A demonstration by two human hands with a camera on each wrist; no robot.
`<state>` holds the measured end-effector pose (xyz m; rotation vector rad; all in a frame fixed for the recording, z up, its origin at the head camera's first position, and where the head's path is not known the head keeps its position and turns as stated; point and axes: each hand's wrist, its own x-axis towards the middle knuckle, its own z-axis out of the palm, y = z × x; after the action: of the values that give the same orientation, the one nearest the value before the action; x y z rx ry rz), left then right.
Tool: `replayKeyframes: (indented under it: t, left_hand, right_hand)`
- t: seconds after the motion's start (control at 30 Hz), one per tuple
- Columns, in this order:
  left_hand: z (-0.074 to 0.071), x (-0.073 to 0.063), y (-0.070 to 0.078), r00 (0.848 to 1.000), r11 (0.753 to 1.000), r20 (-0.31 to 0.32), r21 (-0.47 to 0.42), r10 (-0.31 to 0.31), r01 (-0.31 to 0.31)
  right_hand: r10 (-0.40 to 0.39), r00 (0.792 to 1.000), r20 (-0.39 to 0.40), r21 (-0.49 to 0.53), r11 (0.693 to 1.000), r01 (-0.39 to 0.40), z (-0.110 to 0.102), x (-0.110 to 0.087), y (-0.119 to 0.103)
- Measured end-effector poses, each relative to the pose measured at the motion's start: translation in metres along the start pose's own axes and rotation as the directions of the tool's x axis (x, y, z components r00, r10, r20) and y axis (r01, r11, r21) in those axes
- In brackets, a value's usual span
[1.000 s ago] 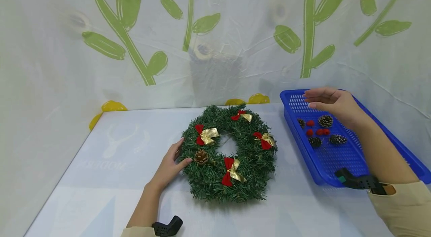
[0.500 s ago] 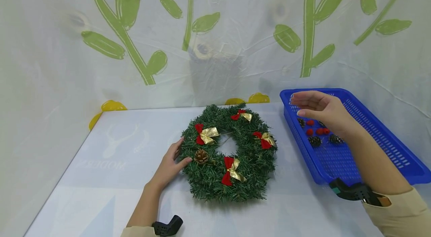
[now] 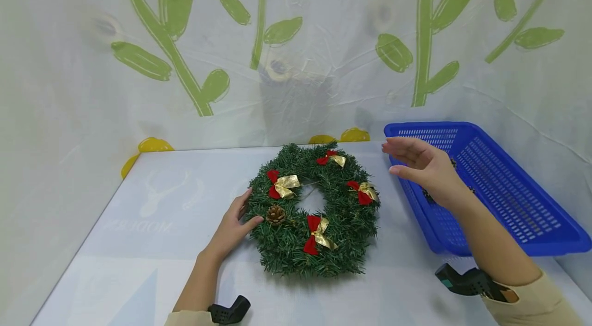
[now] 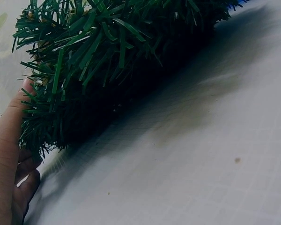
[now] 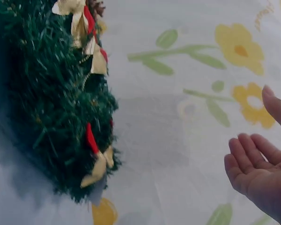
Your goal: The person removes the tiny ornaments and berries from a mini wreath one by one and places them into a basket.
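A round green wreath (image 3: 277, 254) lies on the table, decorated with several red and gold bows (image 3: 316, 233) and a brown pine cone (image 3: 276, 215). At its left edge, my left hand (image 3: 231, 231) grips the wreath, thumb on top near the pine cone. The left wrist view shows the thumb against the greenery and the other fingers (image 4: 30, 185) curled low beside it. My right hand (image 3: 427, 169) is in the air over the left side of the blue basket (image 3: 518, 202), fingers loosely bent. Its palm (image 5: 262, 183) looks bare in the right wrist view.
Dark pine cones (image 3: 426, 194) in the basket are mostly hidden behind the right hand and forearm. A white cloth (image 3: 324, 58) printed with flowers hangs behind the table (image 3: 152, 243). The basket stands right of the wreath, near the right side cloth.
My right hand has moved left and slightly down, from above the basket's middle to its left rim, now covering the red berries. The left hand and wreath have stayed in place.
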<state>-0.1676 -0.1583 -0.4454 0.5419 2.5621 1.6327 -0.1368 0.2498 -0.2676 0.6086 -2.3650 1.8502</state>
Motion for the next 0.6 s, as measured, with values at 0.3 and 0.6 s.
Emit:
replayKeyframes:
  t: [0.3, 0.6]
  left_hand:
    - [-0.001, 0.000, 0.002, 1.000, 1.000, -0.002, 0.005, 0.005, -0.005]
    - [-0.001, 0.000, 0.001, 1.000, 1.000, -0.002, 0.005, 0.004, -0.004]
  right_hand:
    - [-0.065, 0.995, -0.073, 0.111, 0.991, 0.073, 0.037, -0.007, 0.006]
    - [-0.085, 0.991, -0.105, 0.139, 0.985, 0.100, 0.071, -0.001, 0.019]
